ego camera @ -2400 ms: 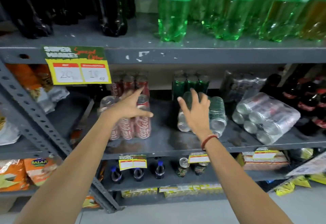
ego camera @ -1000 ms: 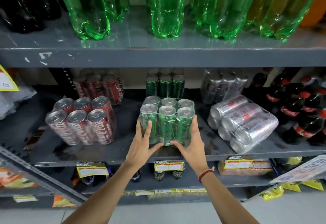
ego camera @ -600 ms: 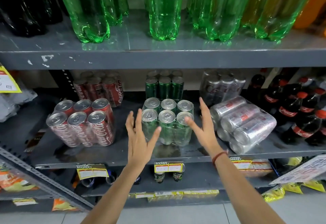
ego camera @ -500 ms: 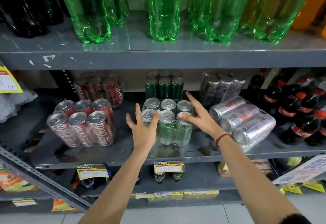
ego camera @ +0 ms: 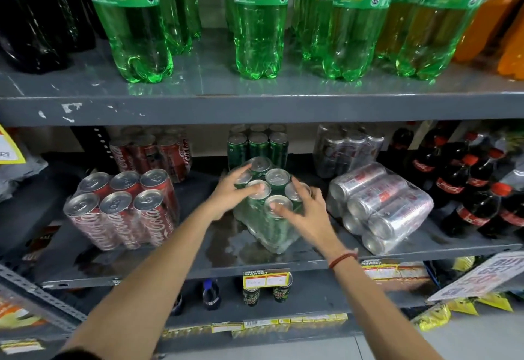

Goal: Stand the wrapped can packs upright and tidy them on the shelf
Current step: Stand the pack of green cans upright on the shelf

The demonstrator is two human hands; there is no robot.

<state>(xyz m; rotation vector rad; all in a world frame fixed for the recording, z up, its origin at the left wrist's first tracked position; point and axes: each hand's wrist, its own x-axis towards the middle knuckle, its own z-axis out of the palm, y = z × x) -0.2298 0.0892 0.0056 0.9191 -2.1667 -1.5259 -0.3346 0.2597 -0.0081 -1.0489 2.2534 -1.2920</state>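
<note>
Left hand: your left hand (ego camera: 229,195) lies spread on the left part of the green pack's top, fingertips (ego camera: 256,187) on the can lids; it presses flat and does not close round anything.
Right hand: your right hand (ego camera: 302,212) lies on the right and near part of the same top, one fingertip (ego camera: 272,205) on the nearest lid; whether the far fingers curl over the pack's right edge, you cannot tell. A red thread band (ego camera: 341,259) sits on that wrist.
Green pack: the green pack (ego camera: 269,226) stands upright on the middle shelf (ego camera: 198,263), six lids up, turned so that one corner points towards you; it is near the front edge, between the red pack and the silver pack.
Red pack: the red pack (ego camera: 122,209) stands upright to the left, lids up, well apart from your hands.
Silver pack: the silver pack (ego camera: 380,203) lies on its side just right of the green pack, can ends facing near-left.
Far row: a far red pack (ego camera: 153,152), a far green pack (ego camera: 258,145) and a far silver pack (ego camera: 348,147) stand upright behind.
Right end: cola bottles (ego camera: 465,186) with red caps stand right of the silver pack.
Upper shelf: Sprite bottles (ego camera: 261,25) stand in a row above.
Shelf surface: a wet-looking patch (ego camera: 226,249) shows just near-left of the green pack.
</note>
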